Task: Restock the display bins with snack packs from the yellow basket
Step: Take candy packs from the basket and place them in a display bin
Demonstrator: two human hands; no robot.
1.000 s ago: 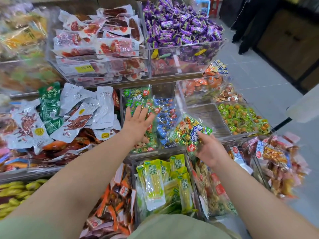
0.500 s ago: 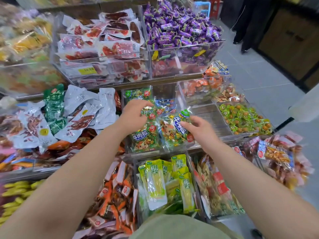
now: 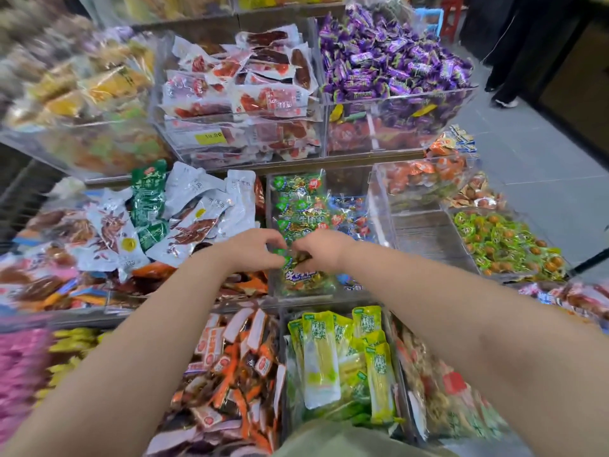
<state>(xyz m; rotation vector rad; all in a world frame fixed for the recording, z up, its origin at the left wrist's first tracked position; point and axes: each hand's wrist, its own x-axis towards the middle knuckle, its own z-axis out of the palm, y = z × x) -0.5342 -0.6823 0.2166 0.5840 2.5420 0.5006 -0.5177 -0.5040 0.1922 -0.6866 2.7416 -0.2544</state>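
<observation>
Snack packs (image 3: 298,209) are green with white lettering and red dots; wrapped sweets (image 3: 352,212) are blue with red. Candies (image 3: 389,61) are purple with pale print. Long packs (image 3: 321,357) are yellow-green with pale windows, stick packs (image 3: 230,367) orange and white, the price tag (image 3: 211,137) yellow, the floor (image 3: 543,159) grey tiles

Head-worn, downward, close over display bins (image 3: 425,239)

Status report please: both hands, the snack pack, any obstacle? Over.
Left hand and right hand both pinch the green snack pack. Pack sits low at the front of the clear bin. Nothing blocks it; yellow basket not in view.
</observation>
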